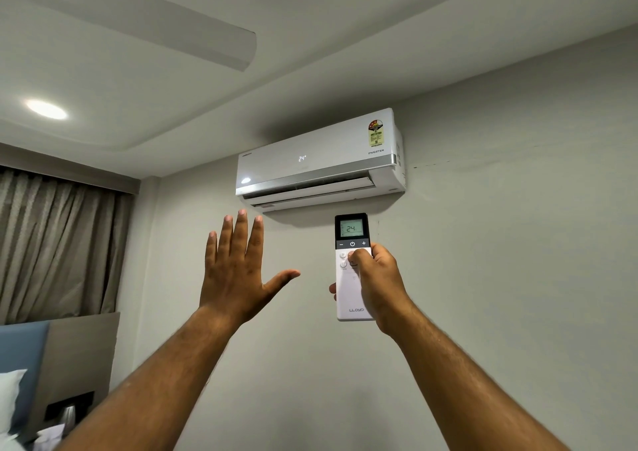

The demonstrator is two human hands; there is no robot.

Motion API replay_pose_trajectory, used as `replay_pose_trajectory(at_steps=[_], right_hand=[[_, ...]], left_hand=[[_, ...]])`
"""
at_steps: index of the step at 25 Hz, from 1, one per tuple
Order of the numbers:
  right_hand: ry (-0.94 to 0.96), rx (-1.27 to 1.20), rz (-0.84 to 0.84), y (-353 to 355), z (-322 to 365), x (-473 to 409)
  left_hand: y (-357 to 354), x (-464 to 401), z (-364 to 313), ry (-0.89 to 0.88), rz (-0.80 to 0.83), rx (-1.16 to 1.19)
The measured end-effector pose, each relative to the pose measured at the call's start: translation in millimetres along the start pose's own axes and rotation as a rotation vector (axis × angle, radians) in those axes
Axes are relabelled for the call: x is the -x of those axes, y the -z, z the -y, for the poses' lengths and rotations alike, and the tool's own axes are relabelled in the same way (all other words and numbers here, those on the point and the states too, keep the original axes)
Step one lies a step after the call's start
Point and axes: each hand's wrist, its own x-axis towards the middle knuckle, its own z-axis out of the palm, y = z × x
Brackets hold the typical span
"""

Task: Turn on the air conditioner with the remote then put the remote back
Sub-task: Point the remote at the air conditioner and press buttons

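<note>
A white air conditioner (321, 160) hangs high on the grey wall, its front panel lit with "24" and its lower flap slightly open. My right hand (378, 286) is shut on a white remote (352, 267) with a dark top, held upright just below the unit. The remote's screen reads 24, and my thumb rests on the buttons below the power key. My left hand (238, 271) is raised to the left of the remote, fingers spread, palm toward the wall, holding nothing.
A ceiling fan blade (165, 29) crosses the upper left, near a round ceiling light (46, 109). Grey curtains (58, 243) hang at the left. Below them are a padded headboard (79, 357), a white pillow (10, 399) and a dark wall switch panel (69, 407).
</note>
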Motion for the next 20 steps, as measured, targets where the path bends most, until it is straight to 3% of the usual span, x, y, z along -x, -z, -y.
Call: replay_pose_trajectory(at_steps=[20], right_hand=[[-0.002,0.015,0.009,-1.5,2.4,1.4]], left_hand=[[0.6,1.9,1.8,0.003,0.017,-0.008]])
